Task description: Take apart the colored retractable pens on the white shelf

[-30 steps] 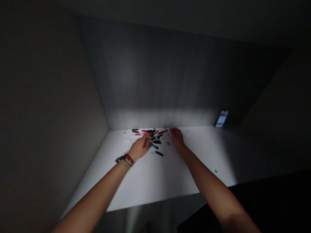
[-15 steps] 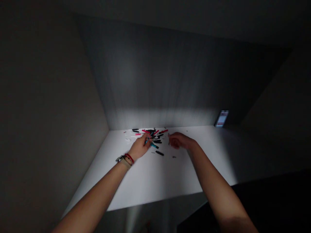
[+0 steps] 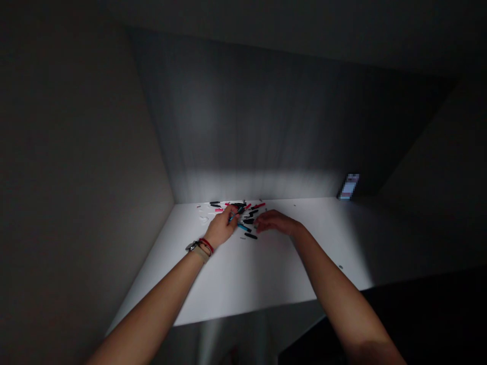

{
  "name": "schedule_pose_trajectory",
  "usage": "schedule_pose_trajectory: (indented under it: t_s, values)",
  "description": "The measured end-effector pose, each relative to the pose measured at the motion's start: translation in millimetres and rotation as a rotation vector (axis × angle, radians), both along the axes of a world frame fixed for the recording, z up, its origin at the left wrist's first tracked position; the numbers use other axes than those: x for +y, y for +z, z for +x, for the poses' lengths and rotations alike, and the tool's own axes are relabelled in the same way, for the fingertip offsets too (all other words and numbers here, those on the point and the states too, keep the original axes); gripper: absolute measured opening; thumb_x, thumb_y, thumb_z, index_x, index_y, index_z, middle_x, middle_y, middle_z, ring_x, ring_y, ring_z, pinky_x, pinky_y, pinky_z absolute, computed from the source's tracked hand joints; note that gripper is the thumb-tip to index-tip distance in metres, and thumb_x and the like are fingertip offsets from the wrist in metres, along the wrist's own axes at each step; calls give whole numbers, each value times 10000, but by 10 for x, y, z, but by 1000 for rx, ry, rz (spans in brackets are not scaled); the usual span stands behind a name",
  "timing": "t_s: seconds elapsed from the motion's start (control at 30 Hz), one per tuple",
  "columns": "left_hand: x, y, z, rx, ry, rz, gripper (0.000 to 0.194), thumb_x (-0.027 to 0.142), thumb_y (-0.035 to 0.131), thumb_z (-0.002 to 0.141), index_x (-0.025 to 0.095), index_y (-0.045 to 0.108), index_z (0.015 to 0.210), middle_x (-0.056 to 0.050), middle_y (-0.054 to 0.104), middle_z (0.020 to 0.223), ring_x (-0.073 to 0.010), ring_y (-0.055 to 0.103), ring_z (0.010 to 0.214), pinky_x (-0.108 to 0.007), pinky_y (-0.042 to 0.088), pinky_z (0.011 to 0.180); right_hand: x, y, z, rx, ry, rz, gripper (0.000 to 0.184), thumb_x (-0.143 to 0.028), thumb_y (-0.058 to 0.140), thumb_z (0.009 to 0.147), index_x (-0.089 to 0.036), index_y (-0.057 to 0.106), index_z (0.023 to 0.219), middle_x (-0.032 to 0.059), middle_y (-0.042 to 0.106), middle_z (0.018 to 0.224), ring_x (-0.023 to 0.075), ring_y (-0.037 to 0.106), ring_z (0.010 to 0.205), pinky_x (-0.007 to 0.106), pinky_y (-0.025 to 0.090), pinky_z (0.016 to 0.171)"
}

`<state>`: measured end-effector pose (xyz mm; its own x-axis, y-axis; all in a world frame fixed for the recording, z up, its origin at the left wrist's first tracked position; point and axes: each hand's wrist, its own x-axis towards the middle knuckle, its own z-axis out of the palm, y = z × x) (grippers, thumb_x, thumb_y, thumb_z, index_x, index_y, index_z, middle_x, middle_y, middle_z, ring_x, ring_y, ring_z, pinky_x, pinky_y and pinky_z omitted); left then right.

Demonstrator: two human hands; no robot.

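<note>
My left hand [image 3: 222,226], a watch and red bracelet at its wrist, is closed at the left side of a loose pile of pen parts. Blue and dark pieces of a pen [image 3: 231,218] show between its fingers. My right hand [image 3: 274,222] reaches into the right side of the pile, fingers pointing left and down; they are smeared, so any hold is unclear. Between the hands lie black caps [image 3: 249,221] and a blue pen piece [image 3: 244,228]. A black cap [image 3: 251,236] lies nearer me. Red pieces [image 3: 258,206] lie behind.
The white tabletop [image 3: 243,279] runs back to a grey panel [image 3: 243,121], with a wall [image 3: 83,152] on the left. A phone [image 3: 349,186] leans at the back right. Small white scraps [image 3: 204,219] lie left of the pile, and a small dark piece [image 3: 341,266] near my right forearm.
My right hand has moved left to the pile. A small dark piece now shows beside my right forearm; the one formerly below that hand is gone from its spot. The left hand stays at the pile.
</note>
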<state>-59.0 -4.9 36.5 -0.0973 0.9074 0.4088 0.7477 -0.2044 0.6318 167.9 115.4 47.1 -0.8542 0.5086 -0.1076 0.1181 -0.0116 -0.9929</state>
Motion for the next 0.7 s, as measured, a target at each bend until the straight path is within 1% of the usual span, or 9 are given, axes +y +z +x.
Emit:
schedule_pose_trajectory:
  t_s: [0.1,0.17,0.23,0.37,0.47,0.6,0.7]
  values:
    - [0,12,-8,5,2,-10,241,395,421,958,231,537,1091,-1,662,742,-151,564,595,-237,353,572,61,-33,-40,170,-233,-4,363,-449,769,686,-126,704,838,0,620,575,123,581,545,277,490,626]
    - [-9,27,-17,21,-1,-28,259,397,398,969,228,543,1101,-8,668,745,-158,581,613,-241,367,584,73,-61,-73,194,-303,3,312,-426,757,684,-137,671,762,-40,527,494,92,475,457,261,454,552]
    - [-20,44,-24,49,-11,-38,270,389,382,976,224,561,1093,-22,678,770,-166,601,646,-246,379,597,55,-99,-118,152,-286,33,311,-436,740,697,-142,644,727,-54,489,478,78,413,424,254,430,512]
    - [-31,64,-15,117,-93,-32,284,366,373,981,214,612,1004,-36,678,780,-173,612,682,-248,387,606,-44,-176,-231,45,-154,122,424,-553,684,752,-147,587,674,-31,515,520,87,436,439,228,365,449]
    - [-31,59,16,143,-158,-15,265,358,414,964,213,636,981,-30,675,784,-169,608,694,-248,405,637,-110,-207,-290,-11,-85,198,506,-617,620,800,-156,536,612,-27,505,502,77,419,421,216,316,426]
    - [-33,31,53,143,-210,-1,198,331,507,916,222,652,995,-25,687,854,-161,604,715,-241,406,639,-134,-203,-303,-67,-94,256,568,-671,545,830,-158,534,584,-22,495,468,80,418,398,220,299,413]
    - [-23,-10,53,123,-199,13,187,303,579,864,225,639,1023,-20,687,886,-161,608,739,-234,403,635,-124,-181,-294,-94,-78,303,577,-671,540,834,-156,545,573,-12,513,467,89,444,406,224,314,421]
